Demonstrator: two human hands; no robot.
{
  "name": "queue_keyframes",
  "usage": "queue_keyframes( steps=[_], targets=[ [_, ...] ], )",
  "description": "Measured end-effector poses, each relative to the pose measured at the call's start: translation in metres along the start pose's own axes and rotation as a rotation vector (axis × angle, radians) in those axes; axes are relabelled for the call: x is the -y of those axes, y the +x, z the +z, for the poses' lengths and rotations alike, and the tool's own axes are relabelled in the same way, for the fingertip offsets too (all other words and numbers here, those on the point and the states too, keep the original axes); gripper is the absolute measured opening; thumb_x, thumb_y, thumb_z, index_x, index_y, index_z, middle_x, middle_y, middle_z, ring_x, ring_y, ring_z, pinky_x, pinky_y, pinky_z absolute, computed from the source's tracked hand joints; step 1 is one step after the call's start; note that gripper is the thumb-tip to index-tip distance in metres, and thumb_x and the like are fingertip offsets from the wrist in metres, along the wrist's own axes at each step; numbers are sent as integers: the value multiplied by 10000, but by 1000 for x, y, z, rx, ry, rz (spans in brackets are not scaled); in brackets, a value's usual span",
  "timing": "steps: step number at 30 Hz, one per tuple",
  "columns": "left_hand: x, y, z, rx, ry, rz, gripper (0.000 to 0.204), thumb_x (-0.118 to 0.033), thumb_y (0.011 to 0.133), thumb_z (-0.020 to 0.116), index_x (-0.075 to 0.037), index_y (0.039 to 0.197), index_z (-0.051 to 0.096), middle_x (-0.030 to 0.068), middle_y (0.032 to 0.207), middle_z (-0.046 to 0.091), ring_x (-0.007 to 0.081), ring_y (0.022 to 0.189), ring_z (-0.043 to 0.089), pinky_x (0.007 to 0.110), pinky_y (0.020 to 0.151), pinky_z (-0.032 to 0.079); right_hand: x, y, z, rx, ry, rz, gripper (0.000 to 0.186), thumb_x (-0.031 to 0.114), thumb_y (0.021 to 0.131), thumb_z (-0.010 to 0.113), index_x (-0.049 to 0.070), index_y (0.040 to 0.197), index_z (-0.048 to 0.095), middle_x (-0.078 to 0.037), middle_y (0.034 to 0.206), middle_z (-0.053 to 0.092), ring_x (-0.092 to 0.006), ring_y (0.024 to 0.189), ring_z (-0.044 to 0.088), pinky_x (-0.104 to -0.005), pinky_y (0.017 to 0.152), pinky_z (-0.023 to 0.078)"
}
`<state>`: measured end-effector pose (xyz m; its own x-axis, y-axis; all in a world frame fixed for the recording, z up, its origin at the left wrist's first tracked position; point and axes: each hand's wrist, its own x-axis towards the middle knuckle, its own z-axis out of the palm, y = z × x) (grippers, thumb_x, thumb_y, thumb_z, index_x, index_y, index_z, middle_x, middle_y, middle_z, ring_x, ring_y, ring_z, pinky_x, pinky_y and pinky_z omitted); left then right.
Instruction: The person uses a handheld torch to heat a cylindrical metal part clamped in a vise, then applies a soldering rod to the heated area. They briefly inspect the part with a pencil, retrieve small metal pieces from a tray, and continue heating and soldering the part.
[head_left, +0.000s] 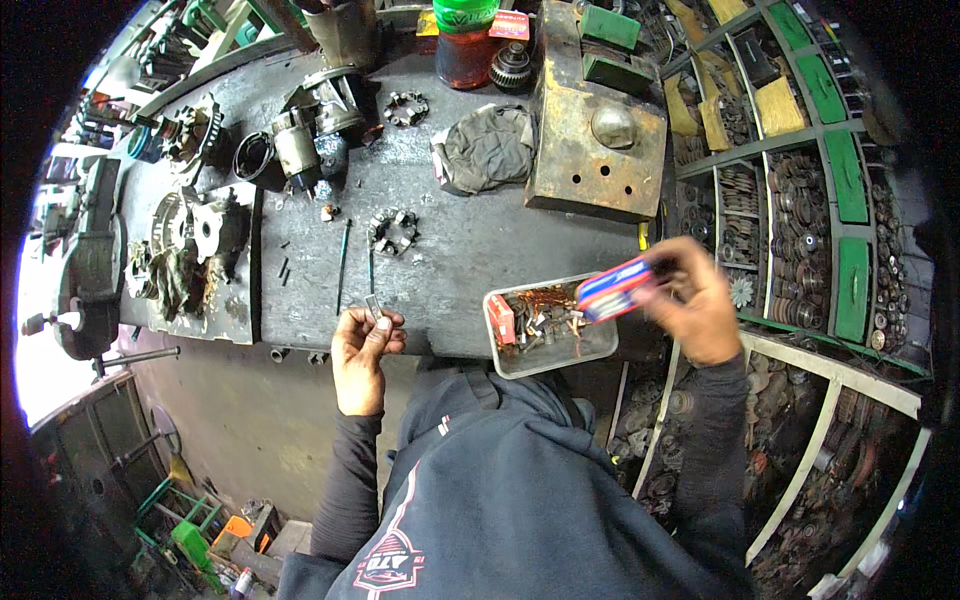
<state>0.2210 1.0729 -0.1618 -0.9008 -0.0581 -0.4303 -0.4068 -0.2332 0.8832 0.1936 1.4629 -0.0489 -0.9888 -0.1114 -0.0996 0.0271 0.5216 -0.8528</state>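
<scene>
While a dark sweatshirt fills the nearest part of the view, two dark-sleeved forearms reach forward on either side of it. At the near edge of the desk, the left hand is nearly closed, pinching a small metal piece between thumb and fingers. The right hand, blurred, curls its fingers around one end of a small blue, red and white box. That box is tilted above the right side of a clear plastic tub; whether it touches the rim, I cannot tell. Small metal and copper-coloured parts lie jumbled in the tub, with a red carton at its left end.

Just beyond the left hand, two thin rods lie side by side, pointing away, and a ring-shaped part sits near the far end of the right one. Farther left stands a metal motor body. A second ring-shaped part lies beyond the first, and to its right is a crumpled grey cloth, just beside a rusty metal case. At the far side stand a bottle of red liquid and, next to it, a dark geared part.
</scene>
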Motion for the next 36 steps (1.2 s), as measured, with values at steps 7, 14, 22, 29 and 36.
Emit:
queue_keyframes(
  steps=[7,14,22,29,36],
  targets=[
    [4,-4,43,-43,-31,33,81,-106,1034,616,-43,1027,567,101,1015,716,157,849,697,267,747,572,-98,26,-27,-90,24,371,225,87,925,746,44,1113,630,-36,903,687,-97,766,651,-241,661,515],
    [11,-22,73,-75,-38,-8,75,-85,1026,615,-51,1029,548,114,1046,710,178,865,700,286,765,573,-89,26,6,-238,-317,-10,199,10,852,689,6,1047,731,-152,1039,694,-308,892,706,-366,781,561],
    [2,-35,87,104,-171,118,115,-40,1002,632,-51,1074,544,127,1131,696,137,841,651,273,783,544,6,7,23,524,-674,-228,101,114,825,697,55,893,743,-144,960,749,-335,892,735,-457,750,584],
    [9,-36,94,292,-159,78,122,-23,994,630,-36,1101,573,83,1155,710,96,885,603,255,774,495,-23,32,94,929,-1131,-592,153,203,794,662,98,730,754,-119,730,733,-320,727,753,-470,627,579],
    [19,-32,86,333,-217,56,161,30,990,616,-14,1140,574,95,1213,701,158,1134,644,310,992,499,-26,47,94,1163,-1220,-560,142,192,818,652,103,812,762,-120,798,739,-329,766,741,-481,658,583]
  ],
)
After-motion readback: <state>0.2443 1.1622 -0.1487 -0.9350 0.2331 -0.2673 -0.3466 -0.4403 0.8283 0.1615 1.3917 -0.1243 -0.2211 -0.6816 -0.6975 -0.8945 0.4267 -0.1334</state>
